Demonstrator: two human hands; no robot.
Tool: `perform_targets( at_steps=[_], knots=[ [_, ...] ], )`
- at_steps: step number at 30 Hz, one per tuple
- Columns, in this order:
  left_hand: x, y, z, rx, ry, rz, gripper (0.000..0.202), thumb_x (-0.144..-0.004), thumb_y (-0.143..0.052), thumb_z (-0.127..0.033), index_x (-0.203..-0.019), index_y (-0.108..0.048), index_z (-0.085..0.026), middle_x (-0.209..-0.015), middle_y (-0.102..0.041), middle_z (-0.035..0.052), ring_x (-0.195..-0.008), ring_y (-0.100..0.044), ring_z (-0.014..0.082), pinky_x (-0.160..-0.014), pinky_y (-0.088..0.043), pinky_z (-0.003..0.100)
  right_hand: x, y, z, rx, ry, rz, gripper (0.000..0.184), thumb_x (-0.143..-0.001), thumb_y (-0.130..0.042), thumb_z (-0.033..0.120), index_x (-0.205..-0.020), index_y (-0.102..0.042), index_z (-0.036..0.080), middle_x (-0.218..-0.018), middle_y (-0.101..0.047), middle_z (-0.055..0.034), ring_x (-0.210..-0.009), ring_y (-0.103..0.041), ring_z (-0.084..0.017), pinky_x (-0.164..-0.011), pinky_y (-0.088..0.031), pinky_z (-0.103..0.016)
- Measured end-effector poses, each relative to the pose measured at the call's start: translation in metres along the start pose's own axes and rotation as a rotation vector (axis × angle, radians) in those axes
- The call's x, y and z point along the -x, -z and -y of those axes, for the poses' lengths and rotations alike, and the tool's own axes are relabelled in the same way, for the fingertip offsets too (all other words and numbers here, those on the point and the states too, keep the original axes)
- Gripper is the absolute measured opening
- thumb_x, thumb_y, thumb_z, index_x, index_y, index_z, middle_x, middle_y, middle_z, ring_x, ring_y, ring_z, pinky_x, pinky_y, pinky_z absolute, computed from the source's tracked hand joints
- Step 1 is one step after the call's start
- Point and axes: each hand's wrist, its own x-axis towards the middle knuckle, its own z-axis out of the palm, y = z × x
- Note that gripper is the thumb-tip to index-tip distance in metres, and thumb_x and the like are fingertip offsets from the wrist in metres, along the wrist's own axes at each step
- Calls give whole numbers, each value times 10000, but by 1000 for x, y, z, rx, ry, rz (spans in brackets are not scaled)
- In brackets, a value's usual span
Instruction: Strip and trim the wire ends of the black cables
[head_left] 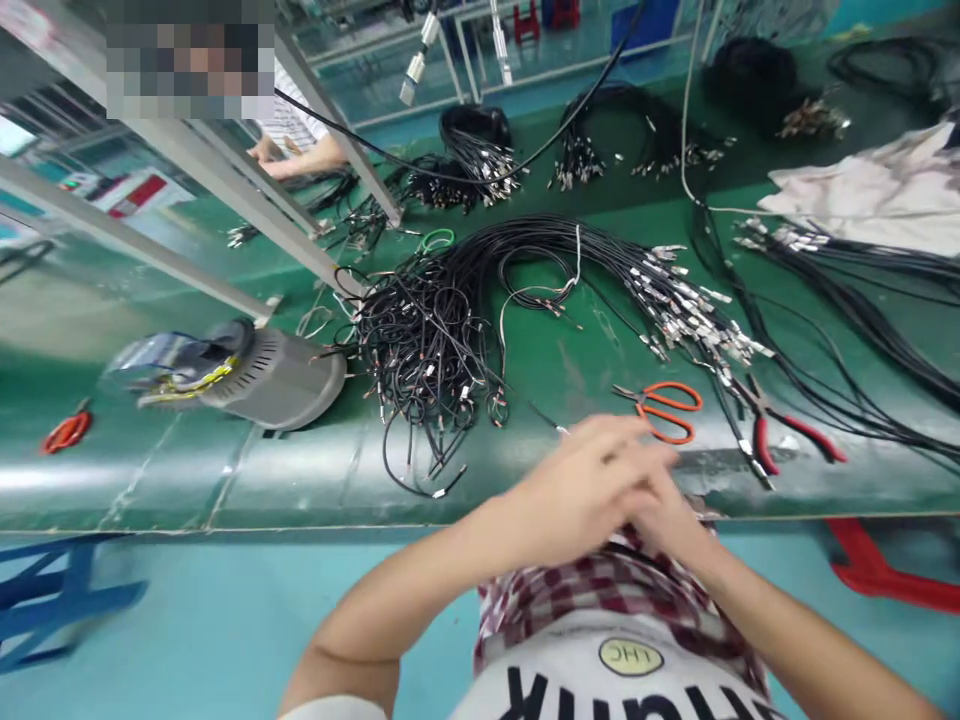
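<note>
Here, both hands: together at the bench's near edge, the left hand (577, 495) laid over the right hand (664, 508), fingers overlapping and blurred.
Black strip: a thin black strip (641, 557) shows just beneath the hands, crossing the checked cloth (551, 595) over the lap; I cannot tell whether either hand grips it.
Scissors: the orange-handled scissors (660, 411) lie on the green bench (285, 490), just beyond the fingertips. Their long axis runs roughly along the bench edge, blades to the left, loops to the right. The left fingers, being uppermost and foremost, look nearer; whether they touch a loop is unclear.
Loose end: a short cable piece (546, 417) slants toward the left hand's outer side.
Pliers: to the right of the scissors, red-handled pliers (760, 409) point away from the person, handles toward the near edge.
Cable bundle: farther in, a black cable bundle (540, 228) arches across, a tangle (420, 330) at its left, pale connectors (686, 310) at its right.
Far side: a co-worker's forearm (319, 158) shows beyond metal posts.
Hidden or cut off: most of the right hand's fingers; anything between the palms; many wire tips inside the tangle; cables leaving the right edge; the co-worker's head, masked by blocks.
</note>
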Motion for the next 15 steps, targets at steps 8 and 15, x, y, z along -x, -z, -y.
perform_targets(
  at_steps=[8, 15],
  knots=[
    [29, 49, 106, -757, 246, 85, 335, -1034, -365, -260, -1164, -634, -108, -1042, -643, 133, -986, -581, 259, -915, -494, 425, -9, 38, -29, -650, -209, -352, 198, -973, -548, 388, -975, -651, 218, -1164, -606, -79, -1211, -552, -234, -1074, -438, -415],
    [15, 164, 143, -972, 144, -272, 425, -1065, -224, -263, -1213, -543, -24, -1329, -500, 158, -1280, -456, 272, -1078, -400, 491, 19, 67, -34, -755, -230, -367, 274, -1003, -433, 405, -812, -502, 221, -1171, -568, -76, -1001, -595, -199, -888, -528, -372]
  ],
)
